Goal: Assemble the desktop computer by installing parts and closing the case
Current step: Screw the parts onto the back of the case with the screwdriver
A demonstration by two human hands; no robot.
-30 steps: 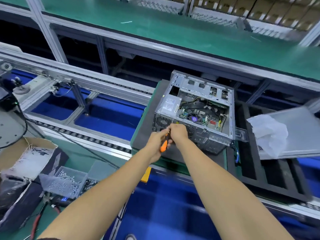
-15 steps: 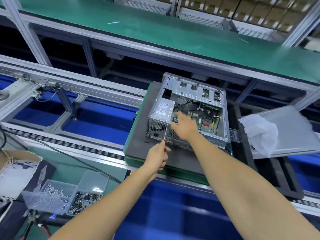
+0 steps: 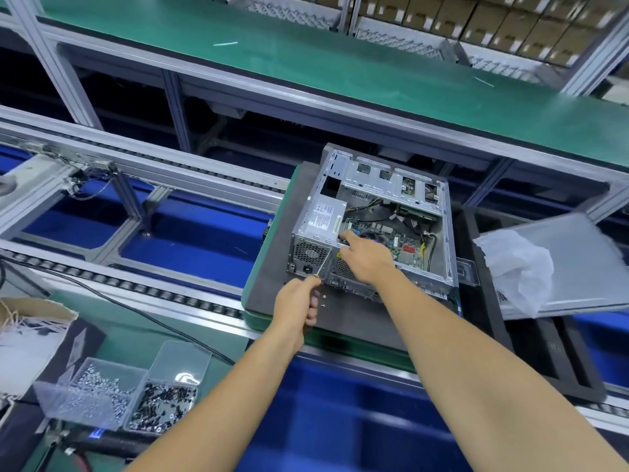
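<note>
**Open computer case, rear screw being driven**

Computer case [image 3: 374, 229]: lies open on dark mat [image 3: 272, 291]. Left hand [image 3: 299, 308] grips screwdriver [image 3: 323, 264], tip at rear panel. Right hand [image 3: 367, 257], beyond it, fingers extended, steadies power supply [image 3: 321, 221], probably against shifting.

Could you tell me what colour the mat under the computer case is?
Dark grey mat, seen in the head view.

We see the open computer case [image 3: 371, 229] lying on a pad [image 3: 272, 277] on the conveyor, the power supply [image 3: 321, 221] in its near-left corner, the motherboard [image 3: 401, 241] to its right. Two loose screws [image 3: 322, 300] lie on the pad before the case. The side panel [image 3: 565, 264] rests right of it; screw bins [image 3: 115, 393] sit near left.
</note>
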